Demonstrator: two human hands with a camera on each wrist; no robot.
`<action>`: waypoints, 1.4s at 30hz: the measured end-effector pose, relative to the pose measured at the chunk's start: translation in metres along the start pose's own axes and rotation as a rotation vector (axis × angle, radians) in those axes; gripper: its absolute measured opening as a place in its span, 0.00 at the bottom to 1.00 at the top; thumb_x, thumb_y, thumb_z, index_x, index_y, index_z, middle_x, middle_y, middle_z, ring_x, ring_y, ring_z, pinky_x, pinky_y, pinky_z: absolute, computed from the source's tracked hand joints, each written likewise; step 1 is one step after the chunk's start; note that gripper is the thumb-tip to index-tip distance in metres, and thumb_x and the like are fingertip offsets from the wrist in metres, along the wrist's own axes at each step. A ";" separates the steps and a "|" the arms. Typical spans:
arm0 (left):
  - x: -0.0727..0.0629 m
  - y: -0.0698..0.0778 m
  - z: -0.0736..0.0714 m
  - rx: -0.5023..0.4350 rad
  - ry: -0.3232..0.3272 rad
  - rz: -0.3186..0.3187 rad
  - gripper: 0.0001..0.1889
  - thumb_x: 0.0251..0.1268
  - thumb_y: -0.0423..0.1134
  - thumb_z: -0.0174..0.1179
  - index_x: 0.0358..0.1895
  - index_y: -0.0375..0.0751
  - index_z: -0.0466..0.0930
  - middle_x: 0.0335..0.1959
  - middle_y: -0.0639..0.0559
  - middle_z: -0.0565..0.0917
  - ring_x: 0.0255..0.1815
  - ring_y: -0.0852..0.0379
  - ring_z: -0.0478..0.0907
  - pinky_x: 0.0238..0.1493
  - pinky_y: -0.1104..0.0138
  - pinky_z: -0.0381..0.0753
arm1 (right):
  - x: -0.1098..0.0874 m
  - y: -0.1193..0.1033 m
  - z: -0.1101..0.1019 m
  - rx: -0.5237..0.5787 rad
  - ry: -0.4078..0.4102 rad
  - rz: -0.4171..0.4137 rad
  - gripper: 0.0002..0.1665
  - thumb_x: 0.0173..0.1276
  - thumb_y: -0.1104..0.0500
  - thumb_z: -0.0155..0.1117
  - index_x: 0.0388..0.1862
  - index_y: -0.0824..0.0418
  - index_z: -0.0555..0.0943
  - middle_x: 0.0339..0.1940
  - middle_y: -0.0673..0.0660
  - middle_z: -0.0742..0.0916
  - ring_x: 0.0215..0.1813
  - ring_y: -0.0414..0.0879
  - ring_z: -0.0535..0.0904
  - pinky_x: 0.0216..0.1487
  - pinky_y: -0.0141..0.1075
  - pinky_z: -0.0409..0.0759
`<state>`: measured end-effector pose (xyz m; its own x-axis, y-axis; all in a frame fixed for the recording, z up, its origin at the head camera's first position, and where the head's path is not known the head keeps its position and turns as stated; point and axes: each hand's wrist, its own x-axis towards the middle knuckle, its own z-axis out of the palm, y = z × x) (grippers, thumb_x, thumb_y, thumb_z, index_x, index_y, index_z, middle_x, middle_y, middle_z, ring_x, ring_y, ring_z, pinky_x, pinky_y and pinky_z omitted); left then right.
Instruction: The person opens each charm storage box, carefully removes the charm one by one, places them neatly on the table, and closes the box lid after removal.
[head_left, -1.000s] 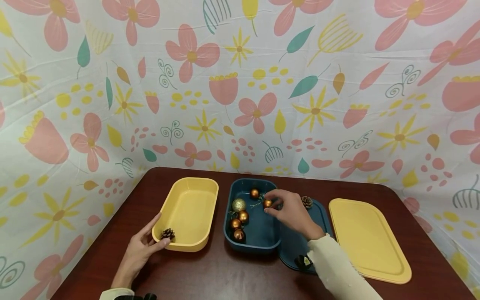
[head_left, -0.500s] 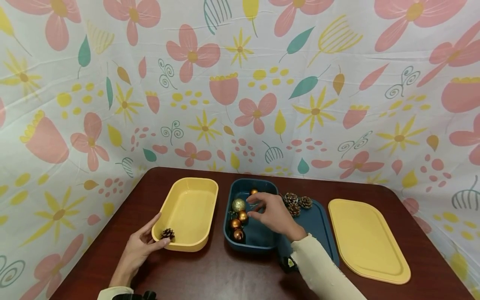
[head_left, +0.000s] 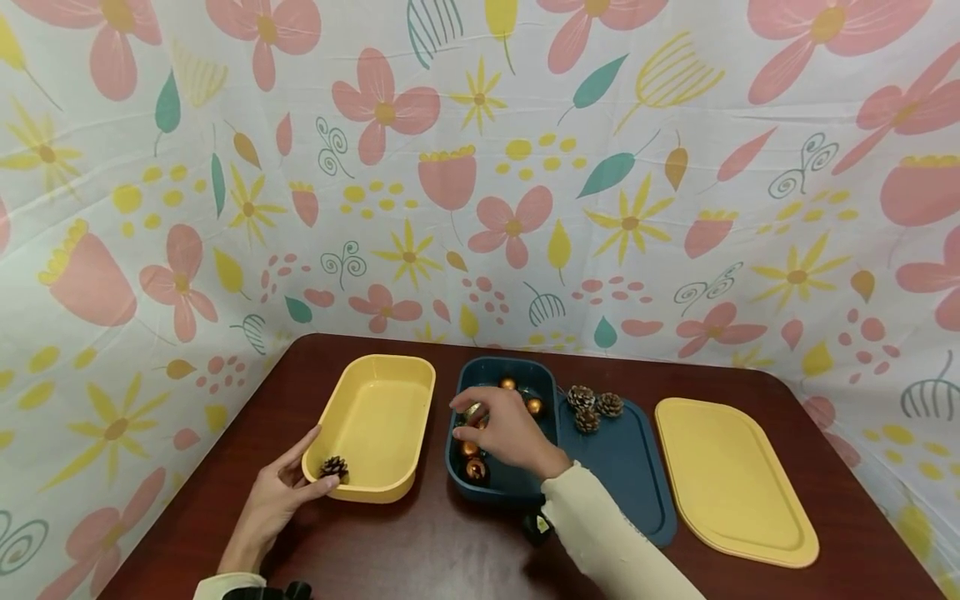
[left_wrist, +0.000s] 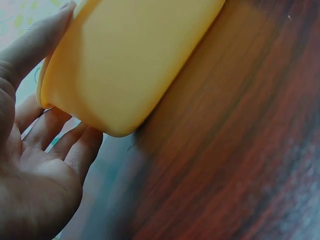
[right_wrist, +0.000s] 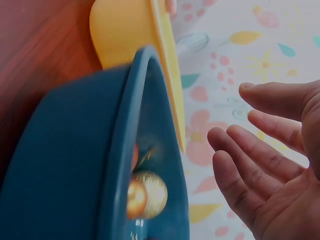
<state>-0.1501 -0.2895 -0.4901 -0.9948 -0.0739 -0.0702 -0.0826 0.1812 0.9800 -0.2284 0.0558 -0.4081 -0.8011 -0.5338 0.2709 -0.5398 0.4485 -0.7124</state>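
My left hand [head_left: 273, 500] holds the near-left corner of a yellow plastic box [head_left: 386, 417], its thumb at the near rim and its fingers along the left side. A dark pine cone [head_left: 335, 467] lies inside that corner, close to the thumb. In the left wrist view the fingers lie against the box's outer wall [left_wrist: 125, 65]. My right hand [head_left: 510, 429] hovers over the left half of a navy box [head_left: 498, 497], fingers spread and holding nothing. Under it are a glittery gold bauble [right_wrist: 152, 195] and copper baubles [head_left: 476, 469], partly hidden. Other copper baubles [head_left: 534, 407] lie farther right in the box.
Right of the navy box lies its navy lid [head_left: 626, 475], with several pine cones [head_left: 587, 419] at its far end. A yellow lid [head_left: 738, 483] lies flat farther right. The dark wooden table [head_left: 420, 550] backs onto a flowered cloth [head_left: 480, 167].
My right hand has let go of a copper bauble at the navy box's right side and moved left over the gold bauble. The pine cones on the lid came into view. My left hand stays put.
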 end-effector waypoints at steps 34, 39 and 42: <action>0.002 -0.002 0.007 -0.004 -0.009 0.018 0.45 0.60 0.37 0.72 0.79 0.53 0.59 0.79 0.44 0.61 0.57 0.84 0.73 0.53 0.81 0.77 | 0.046 -0.041 0.075 -0.107 -0.173 -0.045 0.15 0.63 0.61 0.74 0.49 0.60 0.87 0.48 0.56 0.90 0.37 0.37 0.87 0.40 0.22 0.80; 0.000 -0.002 0.004 -0.014 -0.005 0.014 0.45 0.61 0.36 0.71 0.80 0.52 0.58 0.80 0.43 0.60 0.57 0.83 0.73 0.53 0.81 0.78 | 0.050 -0.043 0.085 -0.190 -0.213 -0.084 0.15 0.63 0.60 0.74 0.49 0.59 0.87 0.48 0.56 0.90 0.34 0.32 0.86 0.40 0.19 0.79; -0.001 -0.001 0.002 -0.010 -0.001 0.013 0.45 0.61 0.36 0.71 0.80 0.53 0.58 0.80 0.44 0.59 0.57 0.84 0.72 0.53 0.81 0.78 | 0.052 -0.046 0.090 -0.239 -0.222 -0.111 0.16 0.62 0.60 0.74 0.49 0.59 0.87 0.47 0.56 0.90 0.36 0.35 0.87 0.40 0.20 0.79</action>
<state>-0.1495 -0.2879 -0.4917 -0.9958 -0.0706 -0.0574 -0.0689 0.1722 0.9827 -0.2217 -0.0567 -0.4193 -0.6727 -0.7196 0.1719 -0.6865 0.5205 -0.5077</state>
